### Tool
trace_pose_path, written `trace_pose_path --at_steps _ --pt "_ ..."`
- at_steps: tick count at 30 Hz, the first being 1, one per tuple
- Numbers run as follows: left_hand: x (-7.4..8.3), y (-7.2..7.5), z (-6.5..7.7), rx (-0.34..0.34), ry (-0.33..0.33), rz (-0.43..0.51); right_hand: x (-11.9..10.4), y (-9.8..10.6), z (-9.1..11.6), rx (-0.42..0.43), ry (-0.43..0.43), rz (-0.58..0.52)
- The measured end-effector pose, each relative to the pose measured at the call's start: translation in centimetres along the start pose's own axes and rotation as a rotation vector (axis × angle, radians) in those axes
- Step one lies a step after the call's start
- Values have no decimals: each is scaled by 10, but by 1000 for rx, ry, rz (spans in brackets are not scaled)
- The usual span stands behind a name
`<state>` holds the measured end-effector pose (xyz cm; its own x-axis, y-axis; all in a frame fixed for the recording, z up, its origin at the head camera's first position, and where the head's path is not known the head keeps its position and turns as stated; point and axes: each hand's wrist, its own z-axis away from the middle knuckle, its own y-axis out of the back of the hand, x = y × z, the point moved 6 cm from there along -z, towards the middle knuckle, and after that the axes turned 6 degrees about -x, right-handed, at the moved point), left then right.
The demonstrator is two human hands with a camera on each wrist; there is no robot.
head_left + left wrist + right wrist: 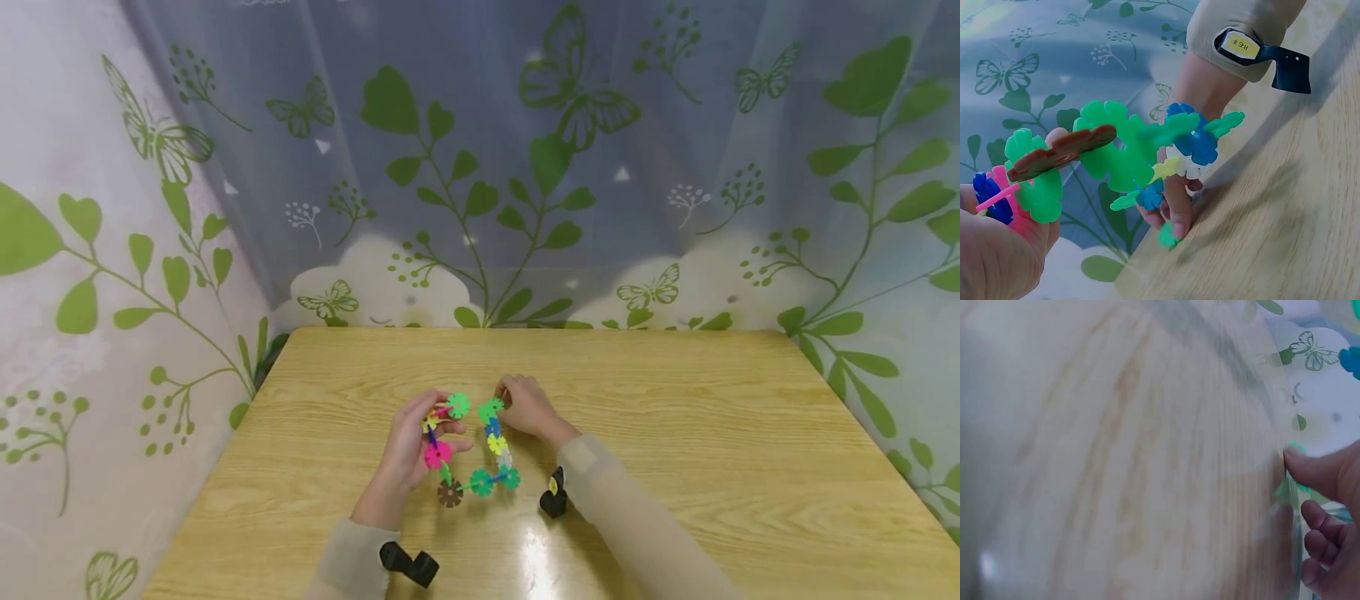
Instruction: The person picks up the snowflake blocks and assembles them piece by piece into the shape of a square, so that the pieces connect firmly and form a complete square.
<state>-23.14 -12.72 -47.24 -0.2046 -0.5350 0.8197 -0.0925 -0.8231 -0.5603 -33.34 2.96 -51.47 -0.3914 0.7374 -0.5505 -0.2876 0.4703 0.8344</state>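
Observation:
A chain of interlocking plastic snowflake discs bends into an open loop above the table. My left hand (407,448) holds its left side, near the pink disc (437,455) and a dark blue one (992,199). The chain's left end is a green disc (458,406). At the other end, my right hand (529,407) pinches a green disc (1168,235) between thumb and finger; in the right wrist view the thumb partly covers it. A gap separates the two ends. Along the near side hang a brown disc (450,492) and a teal-green disc (482,482).
The wooden table (675,467) spreads out under both hands. Behind it hangs a curtain (480,167) printed with leaves and butterflies. A black wrist mount (408,564) sits on the left sleeve, another black mount (553,500) at the right sleeve.

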Motion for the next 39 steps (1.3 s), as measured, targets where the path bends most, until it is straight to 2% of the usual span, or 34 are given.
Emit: trace_pose_path --at_steps 6,11,21,30,39 --pt "-3 -2 -1 0 5 1 12 11 10 75 -46 -181" --pt "-4 -5 -2 2 9 0 17 21 19 135 -54 -288" --pt "-7 -8 -5 0 12 -4 17 40 37 166 -41 -403" --pt "-9 -13 -7 -28 4 -13 1 52 53 203 43 -468" --pt "-12 -20 -8 -13 14 -42 -29 57 71 214 156 -618"
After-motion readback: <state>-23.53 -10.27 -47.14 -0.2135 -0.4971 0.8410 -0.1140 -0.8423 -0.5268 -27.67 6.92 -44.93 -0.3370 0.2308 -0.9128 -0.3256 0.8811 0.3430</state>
